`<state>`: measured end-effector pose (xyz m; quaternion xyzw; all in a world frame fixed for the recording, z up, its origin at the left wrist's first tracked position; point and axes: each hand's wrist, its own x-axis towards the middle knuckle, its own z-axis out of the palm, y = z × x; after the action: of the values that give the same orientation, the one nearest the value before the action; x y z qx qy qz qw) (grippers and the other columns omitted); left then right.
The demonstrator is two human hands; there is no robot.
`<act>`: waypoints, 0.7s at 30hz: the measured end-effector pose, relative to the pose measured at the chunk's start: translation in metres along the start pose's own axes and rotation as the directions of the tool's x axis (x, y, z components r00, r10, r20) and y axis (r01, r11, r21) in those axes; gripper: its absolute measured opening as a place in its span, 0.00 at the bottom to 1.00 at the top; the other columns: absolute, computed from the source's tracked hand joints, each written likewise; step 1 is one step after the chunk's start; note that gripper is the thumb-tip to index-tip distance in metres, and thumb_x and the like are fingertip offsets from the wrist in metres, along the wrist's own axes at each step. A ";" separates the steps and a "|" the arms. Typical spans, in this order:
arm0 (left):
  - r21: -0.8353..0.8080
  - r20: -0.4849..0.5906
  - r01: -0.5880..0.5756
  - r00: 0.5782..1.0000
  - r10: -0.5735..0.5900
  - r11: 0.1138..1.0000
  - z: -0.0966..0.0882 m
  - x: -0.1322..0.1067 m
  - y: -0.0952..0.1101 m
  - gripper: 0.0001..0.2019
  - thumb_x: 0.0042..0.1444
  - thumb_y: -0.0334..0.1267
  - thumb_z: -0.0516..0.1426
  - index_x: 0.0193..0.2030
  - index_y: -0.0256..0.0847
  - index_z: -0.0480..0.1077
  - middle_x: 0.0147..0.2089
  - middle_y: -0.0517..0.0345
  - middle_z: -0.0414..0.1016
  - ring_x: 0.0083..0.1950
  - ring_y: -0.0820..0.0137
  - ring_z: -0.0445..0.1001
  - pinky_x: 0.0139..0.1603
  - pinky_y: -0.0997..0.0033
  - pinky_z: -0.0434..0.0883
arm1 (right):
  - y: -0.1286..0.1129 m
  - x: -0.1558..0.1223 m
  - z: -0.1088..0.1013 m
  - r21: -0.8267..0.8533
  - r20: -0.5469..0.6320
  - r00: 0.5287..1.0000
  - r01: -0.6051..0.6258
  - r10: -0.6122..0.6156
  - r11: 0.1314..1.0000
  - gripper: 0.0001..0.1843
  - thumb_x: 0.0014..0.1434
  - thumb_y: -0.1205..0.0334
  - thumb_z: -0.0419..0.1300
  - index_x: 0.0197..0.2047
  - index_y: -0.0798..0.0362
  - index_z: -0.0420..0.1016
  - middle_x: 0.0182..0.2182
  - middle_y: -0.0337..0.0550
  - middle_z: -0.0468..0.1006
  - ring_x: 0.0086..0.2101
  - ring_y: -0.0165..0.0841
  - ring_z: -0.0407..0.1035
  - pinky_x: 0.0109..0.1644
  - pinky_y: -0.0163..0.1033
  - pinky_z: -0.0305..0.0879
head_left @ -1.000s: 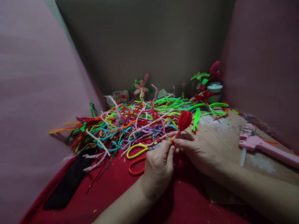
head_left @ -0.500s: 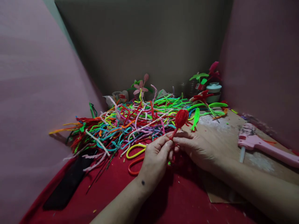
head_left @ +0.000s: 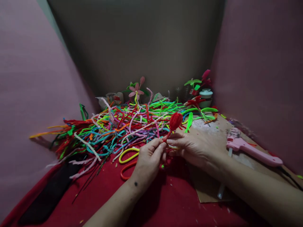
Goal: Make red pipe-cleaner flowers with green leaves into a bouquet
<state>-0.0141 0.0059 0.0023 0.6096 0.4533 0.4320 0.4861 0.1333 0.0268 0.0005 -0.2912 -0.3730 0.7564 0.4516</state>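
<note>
Both my hands meet in the middle of the view over a red cloth (head_left: 165, 201). My left hand (head_left: 148, 159) and my right hand (head_left: 190, 146) are both closed, pinching the thin stem of a red pipe-cleaner bud (head_left: 175, 120) that stands up just above my fingers. A big heap of pipe cleaners in many colours (head_left: 118, 126) lies just behind my hands. Yellow and orange scissor handles (head_left: 126, 160) lie on the cloth to the left of my left hand.
A pink glue gun (head_left: 251, 151) lies on brown cardboard (head_left: 213, 186) at the right. Finished pipe-cleaner flowers (head_left: 136, 90) and a white jar (head_left: 205, 94) stand at the back. A black flat object (head_left: 47, 198) lies at the front left. Pink walls close both sides.
The view has shifted, so everything sits further left and lower in the frame. My hands have kept their pinch on the stem, and the bud has tilted slightly.
</note>
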 end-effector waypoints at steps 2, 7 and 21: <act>-0.054 0.002 0.012 1.000 -0.012 0.998 -0.001 0.001 0.001 0.12 0.55 0.41 0.53 0.25 0.37 0.63 0.18 0.67 0.59 0.17 0.83 0.52 0.17 0.83 0.51 | 0.000 0.001 0.001 -0.013 0.023 1.000 0.021 -0.020 1.000 0.09 0.42 0.69 0.67 0.30 0.54 0.75 0.27 0.38 0.74 0.27 0.29 0.68 0.32 0.37 0.66; -0.236 0.066 0.101 0.994 -0.087 0.967 -0.004 0.001 0.009 0.12 0.52 0.43 0.56 0.25 0.37 0.64 0.16 0.68 0.60 0.14 0.85 0.51 0.15 0.85 0.48 | -0.004 0.004 0.004 -0.011 0.074 0.996 0.051 -0.050 0.999 0.09 0.41 0.68 0.68 0.30 0.56 0.76 0.26 0.38 0.74 0.26 0.29 0.68 0.31 0.38 0.65; -0.420 0.291 0.229 0.951 -0.109 0.878 -0.015 0.007 0.011 0.10 0.55 0.40 0.54 0.29 0.36 0.65 0.15 0.67 0.62 0.10 0.87 0.47 0.11 0.85 0.46 | -0.023 0.009 0.009 -0.146 0.040 0.999 -0.018 0.024 0.989 0.10 0.38 0.70 0.69 0.28 0.58 0.77 0.23 0.38 0.76 0.26 0.28 0.70 0.36 0.38 0.65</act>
<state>-0.0260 0.0149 0.0158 0.4898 0.3259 0.3971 0.7044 0.1335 0.0392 0.0239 -0.3114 -0.4334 0.7379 0.4132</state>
